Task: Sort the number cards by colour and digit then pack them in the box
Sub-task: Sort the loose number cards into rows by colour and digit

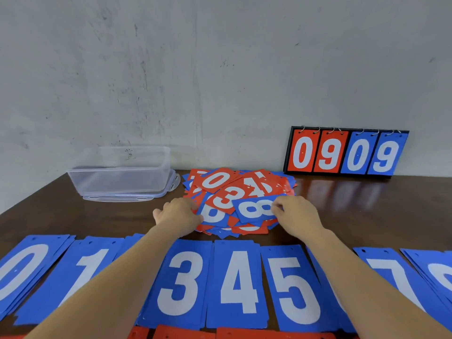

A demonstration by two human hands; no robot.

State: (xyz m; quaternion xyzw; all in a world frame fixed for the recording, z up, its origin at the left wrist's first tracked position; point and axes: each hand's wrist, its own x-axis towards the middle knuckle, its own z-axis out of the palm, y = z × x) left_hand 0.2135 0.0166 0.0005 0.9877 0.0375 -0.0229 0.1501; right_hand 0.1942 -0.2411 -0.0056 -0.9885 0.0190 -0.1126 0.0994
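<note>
While the right hand (297, 216) pinches the three o'clock end of a blue 8 card (254, 208) between thumb and curled fingers, the left hand (178, 215) lies on the nine o'clock edge of the mixed pile (227, 184) of red and blue cards. Its fingers are bent down onto a blue card, and whether it grips anything cannot be told. At ten o'clock from the pile, the clear box (122, 177) stands open on its lid (117, 198). At two o'clock, a scoreboard (346, 152) reading 0909 stands at the wall. At six o'clock, sorted blue stacks (238, 282) showing 0, 1, 3, 4, 5 and 7 line the brown table (367, 204), with red cards (244, 335) nearest.
</note>
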